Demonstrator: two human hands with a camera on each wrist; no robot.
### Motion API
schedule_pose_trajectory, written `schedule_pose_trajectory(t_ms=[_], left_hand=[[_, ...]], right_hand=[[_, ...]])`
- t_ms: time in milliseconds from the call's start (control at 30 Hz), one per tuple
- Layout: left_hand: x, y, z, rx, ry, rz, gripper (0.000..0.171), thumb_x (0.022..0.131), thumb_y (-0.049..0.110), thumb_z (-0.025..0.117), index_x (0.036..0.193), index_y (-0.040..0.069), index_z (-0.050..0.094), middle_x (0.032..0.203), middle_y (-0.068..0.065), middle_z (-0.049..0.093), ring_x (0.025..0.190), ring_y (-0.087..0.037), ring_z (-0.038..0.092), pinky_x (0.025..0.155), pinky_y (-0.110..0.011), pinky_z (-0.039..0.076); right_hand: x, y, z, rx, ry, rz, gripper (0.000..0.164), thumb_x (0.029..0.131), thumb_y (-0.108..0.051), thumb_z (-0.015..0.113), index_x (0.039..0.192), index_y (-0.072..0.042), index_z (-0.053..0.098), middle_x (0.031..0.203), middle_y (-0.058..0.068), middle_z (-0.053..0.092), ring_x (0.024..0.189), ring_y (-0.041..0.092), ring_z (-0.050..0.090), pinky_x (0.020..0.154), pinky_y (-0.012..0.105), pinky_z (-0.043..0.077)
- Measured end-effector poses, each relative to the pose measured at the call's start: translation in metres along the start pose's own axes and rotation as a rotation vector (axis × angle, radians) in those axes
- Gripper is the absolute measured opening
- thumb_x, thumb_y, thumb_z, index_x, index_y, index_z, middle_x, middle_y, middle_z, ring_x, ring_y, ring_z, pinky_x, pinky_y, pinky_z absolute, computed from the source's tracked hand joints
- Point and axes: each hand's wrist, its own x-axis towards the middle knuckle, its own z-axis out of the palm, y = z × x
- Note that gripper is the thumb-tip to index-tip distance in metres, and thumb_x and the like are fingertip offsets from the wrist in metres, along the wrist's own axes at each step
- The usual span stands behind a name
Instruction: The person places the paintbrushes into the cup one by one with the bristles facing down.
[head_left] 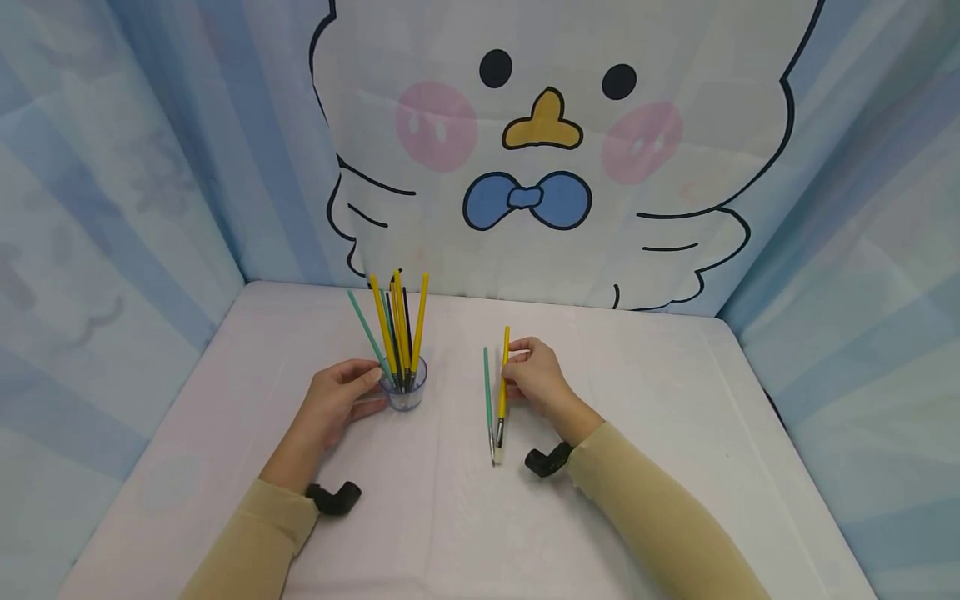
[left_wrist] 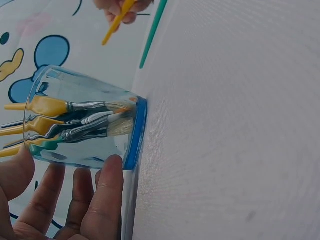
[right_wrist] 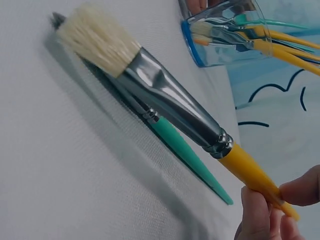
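Observation:
A clear cup (head_left: 406, 398) with a blue base holds several paintbrushes with yellow, green and dark handles, bristles down. My left hand (head_left: 341, 402) touches its left side; in the left wrist view the thumb (left_wrist: 17, 172) is at the rim and the fingertips (left_wrist: 114, 167) lie along the wall. My right hand (head_left: 534, 377) pinches the handle of a yellow flat paintbrush (head_left: 504, 387) between thumb and fingers, its pale bristles (right_wrist: 97, 40) toward me. Left of that brush, a thin green paintbrush (head_left: 487, 392) lies on the table, partly hidden under it in the right wrist view.
A white cloth covers the table (head_left: 420, 517). Behind it hangs a curtain (head_left: 540, 258) printed with a cartoon character in a blue bow tie, and striped blue curtains (head_left: 90, 250) close both sides. A black curved piece (head_left: 335, 498) sits at each wrist.

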Motion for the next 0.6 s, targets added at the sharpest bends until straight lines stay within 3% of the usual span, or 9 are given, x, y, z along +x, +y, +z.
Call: schedule_pose_trajectory(t_ms=[233, 600], left_hand=[[-0.001, 0.0, 0.001, -0.002, -0.004, -0.003, 0.042, 0.107, 0.02, 0.068, 0.143, -0.001, 0.061, 0.128, -0.008, 0.063, 0.109, -0.014, 0.066, 0.095, -0.035, 0.069], [-0.001, 0.0, 0.001, -0.004, -0.011, 0.005, 0.042, 0.108, 0.02, 0.068, 0.144, -0.001, 0.061, 0.127, -0.009, 0.064, 0.108, -0.014, 0.067, 0.095, -0.035, 0.069]], right_hand=[[-0.004, -0.006, 0.001, 0.067, 0.019, -0.033, 0.045, 0.096, -0.002, 0.068, 0.138, -0.011, 0.054, 0.106, 0.007, 0.06, 0.084, 0.018, 0.067, 0.062, 0.025, 0.066], [-0.011, -0.011, 0.007, 0.154, 0.009, -0.114, 0.047, 0.094, 0.002, 0.067, 0.138, -0.01, 0.054, 0.101, 0.006, 0.059, 0.083, 0.018, 0.069, 0.065, 0.031, 0.069]])
